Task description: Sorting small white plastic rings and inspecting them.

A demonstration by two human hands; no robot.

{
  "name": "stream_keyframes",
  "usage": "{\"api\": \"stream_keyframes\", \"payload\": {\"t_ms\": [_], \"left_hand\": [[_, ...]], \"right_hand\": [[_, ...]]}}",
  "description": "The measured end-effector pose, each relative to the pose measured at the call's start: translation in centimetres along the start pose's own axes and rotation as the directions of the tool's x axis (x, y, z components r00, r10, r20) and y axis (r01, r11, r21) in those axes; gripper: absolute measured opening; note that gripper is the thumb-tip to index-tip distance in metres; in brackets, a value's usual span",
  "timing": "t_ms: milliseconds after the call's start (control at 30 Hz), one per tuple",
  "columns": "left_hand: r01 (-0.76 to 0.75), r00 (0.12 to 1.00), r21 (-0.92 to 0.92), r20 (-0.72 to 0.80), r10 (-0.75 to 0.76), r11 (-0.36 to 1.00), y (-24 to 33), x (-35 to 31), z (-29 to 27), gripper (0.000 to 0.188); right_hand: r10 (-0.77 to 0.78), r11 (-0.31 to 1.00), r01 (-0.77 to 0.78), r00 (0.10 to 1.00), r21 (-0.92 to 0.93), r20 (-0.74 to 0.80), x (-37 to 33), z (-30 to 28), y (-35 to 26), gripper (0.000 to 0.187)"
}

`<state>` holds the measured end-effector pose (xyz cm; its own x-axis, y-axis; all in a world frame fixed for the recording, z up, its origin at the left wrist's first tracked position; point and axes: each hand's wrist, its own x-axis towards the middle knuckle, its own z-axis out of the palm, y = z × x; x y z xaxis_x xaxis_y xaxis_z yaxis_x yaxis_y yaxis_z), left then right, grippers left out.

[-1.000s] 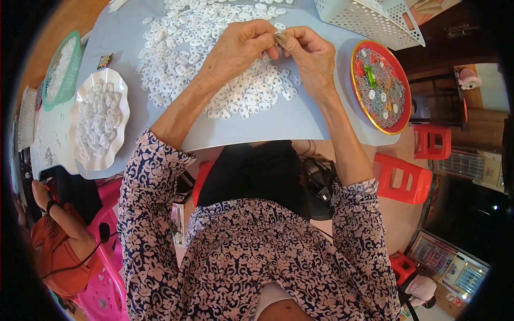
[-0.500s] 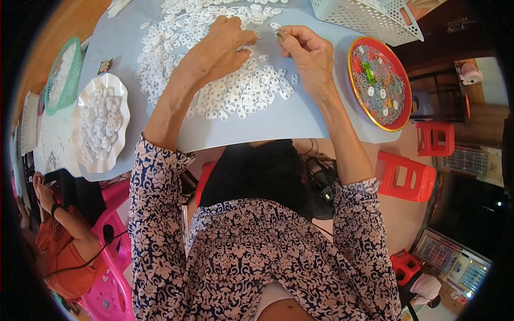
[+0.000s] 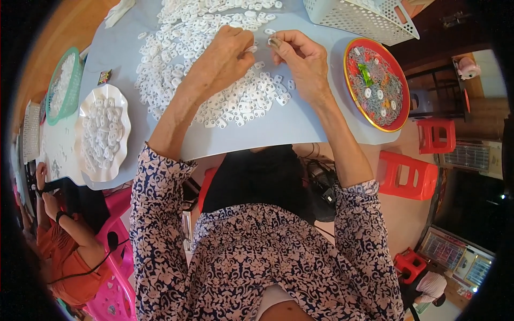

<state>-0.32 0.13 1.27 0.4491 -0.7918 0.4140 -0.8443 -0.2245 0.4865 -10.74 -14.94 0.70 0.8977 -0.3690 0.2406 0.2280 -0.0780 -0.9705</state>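
Observation:
A broad pile of small white plastic pieces with holes (image 3: pixel 241 99) covers the middle of the table. Above it, my left hand (image 3: pixel 225 61) is closed, with a white plastic piece (image 3: pixel 251 48) pinched between thumb and forefinger. Close by on the right, my right hand (image 3: pixel 305 61) is closed in a pinch, thumb against forefinger. What it holds, if anything, is too small to make out. The two hands' fingertips are near each other but apart. Beyond the right hand stands a red gold-rimmed tray (image 3: pixel 404 85) of small grey parts, with a few white pieces and a green wrapper.
A scalloped white dish (image 3: pixel 124 115) of white pieces stands left, near a small dark packet (image 3: pixel 105 77). Farther left is a green basket (image 3: pixel 75 88). A perforated white basket (image 3: pixel 364 24) stands far right. Red stools (image 3: pixel 409 175) are on the floor; a seated person (image 3: pixel 77 246) works at left.
My left hand has drawn in its fingers and now pinches a white piece. My right hand has shifted slightly left. The person at left has moved their hands.

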Motion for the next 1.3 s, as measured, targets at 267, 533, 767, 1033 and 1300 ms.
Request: {"api": "stream_keyframes", "payload": {"t_ms": [267,533,767,1033,1300], "left_hand": [[0.161,0.986,-0.535,0.045,-0.163,0.829,0.2,0.3,0.9,0.007],[0.176,0.975,-0.764,0.049,-0.216,0.621,-0.1,0.6,0.4,0.009],[0.176,0.969,-0.798,0.037,-0.245,0.577,-0.7,0.5,0.7,0.018],[0.159,0.954,-0.853,0.004,-0.299,0.497,-0.2,0.5,0.5,0.017],[0.143,0.960,-0.882,0.014,-0.278,0.450,-0.4,0.6,0.6,0.013]], "right_hand": [[-0.076,0.997,0.075,0.997,0.030,0.033,0.1,0.2,-0.4,0.015],[-0.090,0.996,0.090,0.996,0.011,-0.007,0.0,0.0,-0.5,0.013],[-0.100,0.992,0.100,0.995,-0.078,0.009,-0.1,0.0,0.0,0.012],[-0.068,0.997,0.069,0.997,-0.022,0.041,-0.2,0.0,0.1,0.016],[-0.104,0.995,0.103,0.994,0.017,0.031,0.0,0.4,0.1,0.022]]}}
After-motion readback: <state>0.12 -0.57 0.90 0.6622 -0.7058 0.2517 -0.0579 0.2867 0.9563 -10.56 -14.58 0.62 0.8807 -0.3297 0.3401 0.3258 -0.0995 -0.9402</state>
